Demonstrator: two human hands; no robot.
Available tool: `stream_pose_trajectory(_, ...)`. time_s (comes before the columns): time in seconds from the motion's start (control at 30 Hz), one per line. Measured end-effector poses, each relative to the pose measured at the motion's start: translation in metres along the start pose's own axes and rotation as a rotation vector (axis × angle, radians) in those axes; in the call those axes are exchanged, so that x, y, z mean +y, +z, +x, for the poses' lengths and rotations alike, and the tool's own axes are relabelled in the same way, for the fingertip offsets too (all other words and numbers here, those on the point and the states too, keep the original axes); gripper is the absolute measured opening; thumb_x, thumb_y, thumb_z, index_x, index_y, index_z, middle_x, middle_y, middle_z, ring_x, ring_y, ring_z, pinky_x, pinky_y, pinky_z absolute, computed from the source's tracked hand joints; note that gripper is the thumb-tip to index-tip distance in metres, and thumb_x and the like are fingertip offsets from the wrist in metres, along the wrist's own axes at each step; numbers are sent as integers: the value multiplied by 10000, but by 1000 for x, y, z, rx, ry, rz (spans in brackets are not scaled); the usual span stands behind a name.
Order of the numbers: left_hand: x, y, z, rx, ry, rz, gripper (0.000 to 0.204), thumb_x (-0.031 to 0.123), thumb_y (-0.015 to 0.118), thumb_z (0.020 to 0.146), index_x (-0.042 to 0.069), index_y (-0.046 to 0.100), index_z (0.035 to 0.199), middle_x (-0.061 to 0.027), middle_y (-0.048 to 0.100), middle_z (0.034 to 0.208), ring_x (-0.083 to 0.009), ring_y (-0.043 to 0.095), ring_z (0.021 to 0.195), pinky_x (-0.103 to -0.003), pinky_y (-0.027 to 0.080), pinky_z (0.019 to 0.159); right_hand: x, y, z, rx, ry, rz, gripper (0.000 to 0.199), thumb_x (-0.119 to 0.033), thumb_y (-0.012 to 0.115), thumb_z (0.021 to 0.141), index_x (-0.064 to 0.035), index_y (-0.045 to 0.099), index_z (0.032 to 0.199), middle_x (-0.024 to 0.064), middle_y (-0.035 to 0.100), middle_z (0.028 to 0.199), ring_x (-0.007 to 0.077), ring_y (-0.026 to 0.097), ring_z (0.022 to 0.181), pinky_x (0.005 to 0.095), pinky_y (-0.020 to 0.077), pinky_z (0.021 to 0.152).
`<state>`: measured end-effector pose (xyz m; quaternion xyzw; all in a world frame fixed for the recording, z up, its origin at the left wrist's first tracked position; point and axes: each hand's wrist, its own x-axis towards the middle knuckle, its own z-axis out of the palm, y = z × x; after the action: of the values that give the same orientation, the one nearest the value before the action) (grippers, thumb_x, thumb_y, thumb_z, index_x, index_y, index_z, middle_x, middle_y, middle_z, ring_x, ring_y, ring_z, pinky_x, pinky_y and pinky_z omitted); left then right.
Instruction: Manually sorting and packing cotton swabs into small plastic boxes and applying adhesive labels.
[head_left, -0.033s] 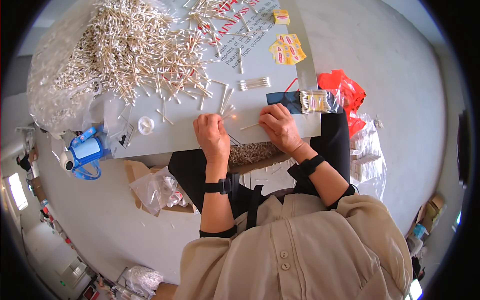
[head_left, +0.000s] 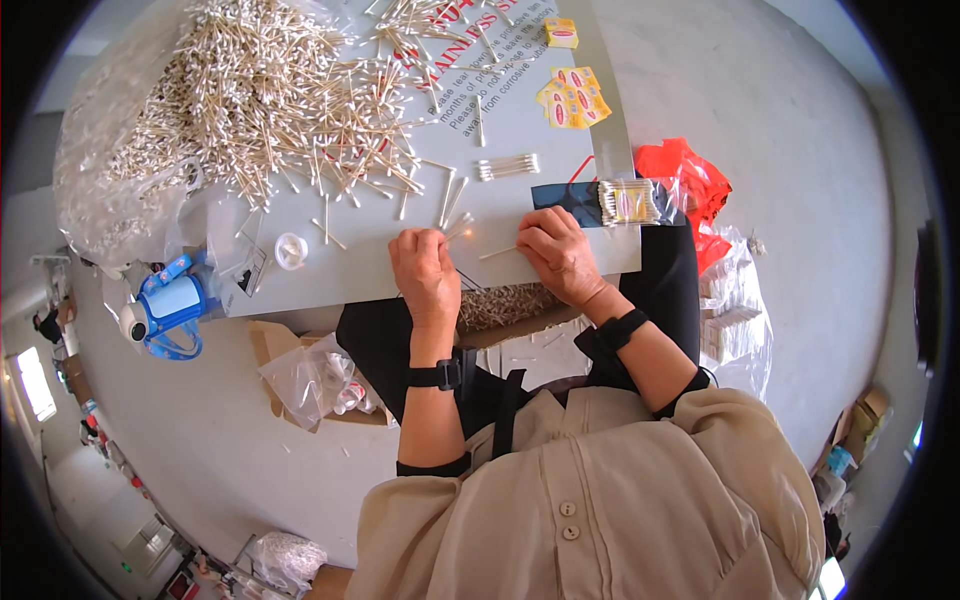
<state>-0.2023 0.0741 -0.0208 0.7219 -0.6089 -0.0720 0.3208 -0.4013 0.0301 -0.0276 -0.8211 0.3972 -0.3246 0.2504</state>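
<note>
My left hand (head_left: 424, 268) is closed in a pinch near the table's front edge. A few cotton swabs (head_left: 459, 226) stick out past its fingertips, their far ends hidden by the fingers. To the right, my right hand (head_left: 562, 258) pinches a single cotton swab (head_left: 497, 253), whose white tip points left toward the other hand. Beyond the hands lies a small row of cotton swabs (head_left: 508, 166) side by side. A clear pack of swabs with a yellow label (head_left: 630, 203) rests on a dark blue sheet (head_left: 568, 200) beside my right hand.
A large heap of loose swabs (head_left: 240, 100) spills from a clear bag (head_left: 95, 190) at the far left. Yellow cards (head_left: 577, 100) lie at the far right. A round clear container (head_left: 291, 251) and a blue bottle (head_left: 172, 302) stand left. A red bag (head_left: 682, 180) hangs right.
</note>
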Motion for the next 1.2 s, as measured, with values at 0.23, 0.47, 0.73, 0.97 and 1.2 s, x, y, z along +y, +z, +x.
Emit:
stream_pose_trajectory(0.23, 30, 15, 8, -43, 67, -121, 232, -52, 672, 715, 39, 572, 905, -121, 558, 907, -345, 532, 903, -431, 462, 799, 0, 0, -5, 44, 23, 12, 122, -30, 682, 723, -54, 610, 819, 79, 584, 954, 288, 561, 857, 378, 479, 774)
stream_pose_trajectory(0.47, 2, 19, 43, 30, -11, 58, 275, -24, 712, 704, 70, 598, 935, -119, 560, 891, -344, 529, 894, -446, 451, 799, -2, -3, -6, 48, 40, 38, 115, -43, 677, 736, -46, 596, 818, 81, 579, 961, 288, 551, 869, 381, 466, 799)
stream_pose_trajectory(0.73, 21, 23, 21, -137, 115, -45, 181, -25, 705, 708, 86, 616, 819, -70, 558, 873, -297, 534, 881, -430, 442, 784, -1, -4, -8, 82, 28, 60, 142, -34, 692, 705, -55, 592, 803, 74, 577, 952, 288, 554, 873, 382, 471, 797)
stream_pose_trajectory(0.97, 43, 22, 5, -144, 248, 15, 448, 151, 678, 823, 60, 557, 1245, -121, 525, 1310, -322, 460, 1242, -460, 344, 1044, 2, -4, -10, 104, 65, 80, 161, -17, 699, 676, -48, 578, 777, 78, 579, 955, 291, 560, 863, 377, 482, 786)
stream_pose_trajectory(1.2, 42, 25, -5, -437, 201, 275, 791, 379, 633, 875, 47, 270, 1496, -169, 224, 1573, -323, 194, 1466, -565, 171, 1154, 1, -7, -12, 203, 175, 209, 183, 62, 632, 681, -24, 574, 832, 115, 582, 997, 308, 568, 914, 366, 497, 784)
